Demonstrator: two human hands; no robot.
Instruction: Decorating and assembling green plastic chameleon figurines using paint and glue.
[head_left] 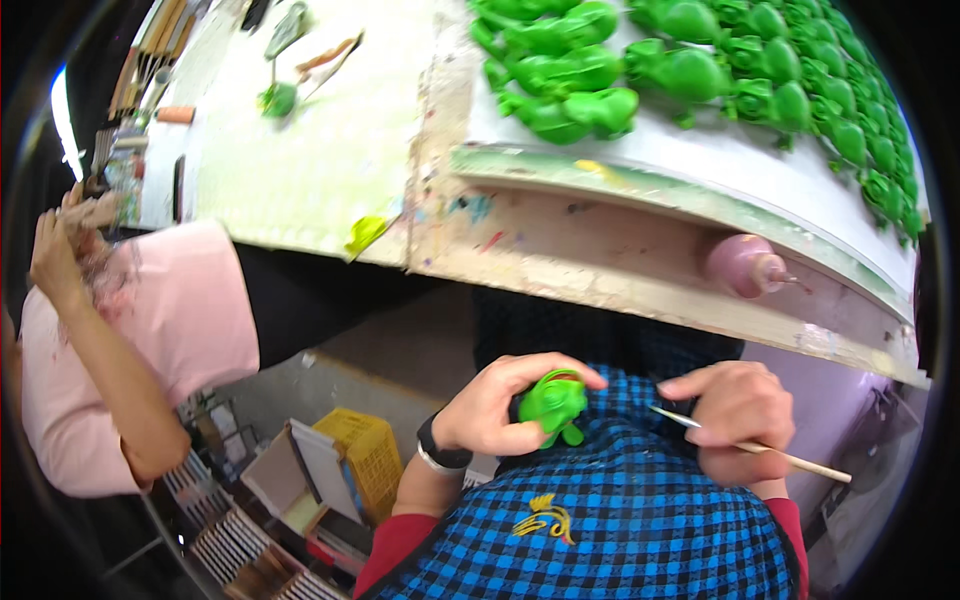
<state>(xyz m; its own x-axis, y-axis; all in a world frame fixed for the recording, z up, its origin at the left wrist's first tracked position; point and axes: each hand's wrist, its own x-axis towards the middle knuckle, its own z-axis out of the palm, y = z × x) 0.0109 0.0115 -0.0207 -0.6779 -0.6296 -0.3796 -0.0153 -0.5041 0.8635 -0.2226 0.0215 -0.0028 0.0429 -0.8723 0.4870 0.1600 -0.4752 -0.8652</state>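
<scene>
Paint-spattered workshop counter [560,250] up top, its worn front edge running across the head view with old blue and red drips all over it. On a white board at the far right of that counter sit rows of finished green frog figurines [700,75], packed close, some touching. A pink squeeze bottle [742,265] lies tucked on the ledge under the counter's front edge, toward the right corner. Over at the far left edge there's a loose green piece [278,98] and some brushes [150,60], well apart from the frogs.

Below the counter edge, over the lap: the left hand [495,405] is curled around one green frog figurine [553,402], thumb underneath, fingers wrapped over the top, so it's pinched firmly. The right hand [735,415] has thumb and fingers pressed together on a thin paintbrush [745,445], tip aimed left at the frog but not touching it; there's a clear gap.

My take on doing this bit well: keep the frog braced close to the body like that, turn it with the left hand rather than chasing angles with the brush, and keep fingertips off whatever face gets the paint. Light touches with just the tip.

A co-worker in a pink shirt [150,330] sits at the left, hand raised, not involved. A yellow crate [365,450] sits on the floor.
</scene>
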